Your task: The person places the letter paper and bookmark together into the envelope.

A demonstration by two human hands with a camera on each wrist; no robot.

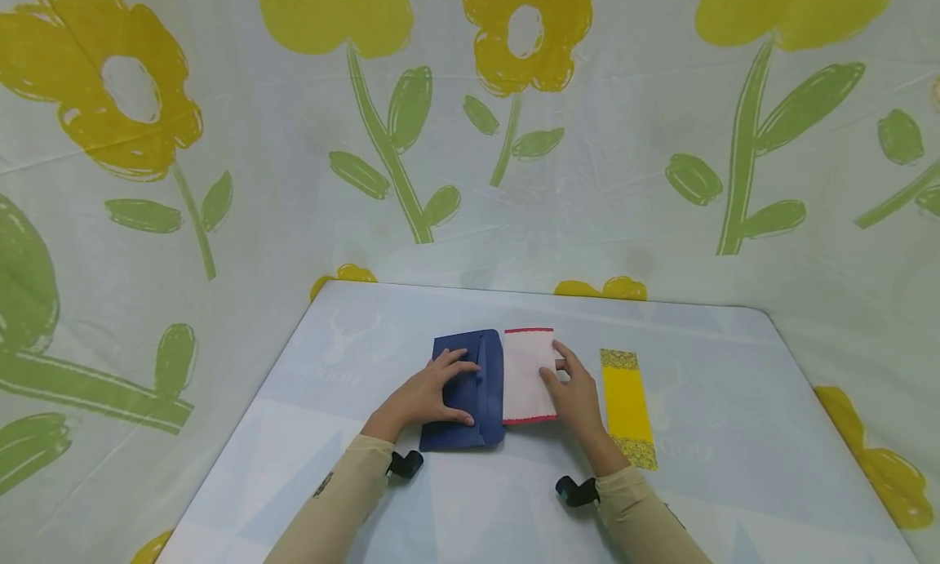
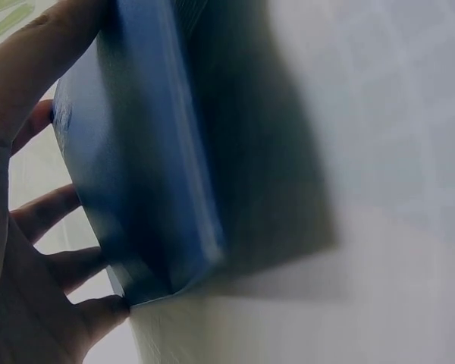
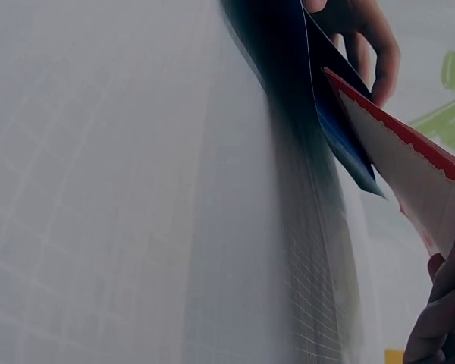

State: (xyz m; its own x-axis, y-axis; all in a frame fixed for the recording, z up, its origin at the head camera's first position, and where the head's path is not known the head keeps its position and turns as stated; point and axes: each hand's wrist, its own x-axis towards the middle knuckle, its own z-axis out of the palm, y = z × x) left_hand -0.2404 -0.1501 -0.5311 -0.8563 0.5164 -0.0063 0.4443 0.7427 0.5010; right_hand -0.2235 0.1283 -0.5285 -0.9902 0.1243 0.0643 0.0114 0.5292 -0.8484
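Observation:
A dark blue envelope (image 1: 490, 393) is held in my left hand (image 1: 429, 394), the fingers spread along its edge and the thumb lower down. In the left wrist view the envelope (image 2: 136, 167) stands tilted above its shadow. My right hand (image 1: 578, 394) pinches the right side of a white card (image 1: 527, 376) with red top and bottom edges. The card's left edge lies beside the envelope's flap. In the right wrist view a corner of the card (image 3: 409, 155) reaches the envelope's blue opening; whether it is inside I cannot tell.
A yellow strip of paper (image 1: 627, 397) with patterned ends lies to the right of my right hand. The pale table (image 1: 338, 335) has rounded corners. Behind it hangs a flower-printed sheet (image 1: 602, 205). A small black camera (image 1: 576, 490) sits at each wrist.

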